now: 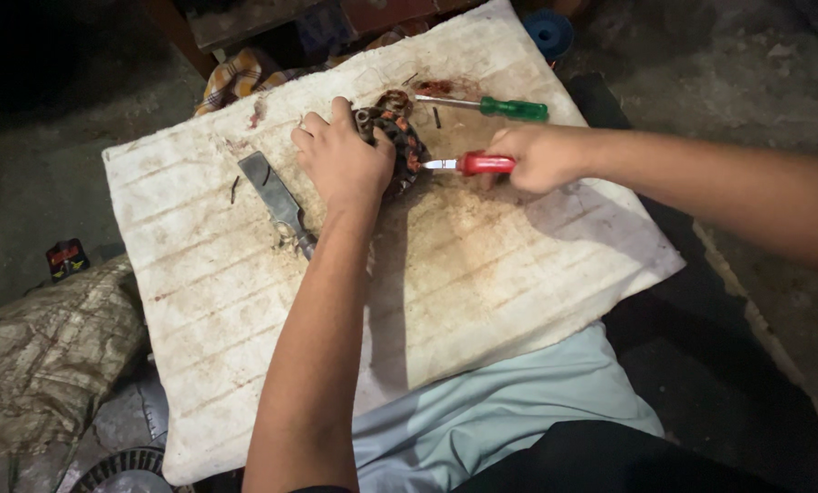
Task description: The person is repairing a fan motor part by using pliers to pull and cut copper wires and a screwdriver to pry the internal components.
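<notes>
My left hand [343, 162] grips a dark round motor stator with copper windings [405, 139] and holds it down on a stained white board [482, 265]. My right hand [537, 157] is shut on a red-handled screwdriver [482, 164]. Its metal tip points left and touches the stator's right side. A green-handled screwdriver [511, 110] lies on the board just behind my right hand.
A flat grey metal tool [276, 201] lies on the board left of my left wrist. A blue round object [548, 32] sits beyond the board's far corner. A crumpled sack [43, 356] and a small red and black item [66, 258] lie on the floor at left.
</notes>
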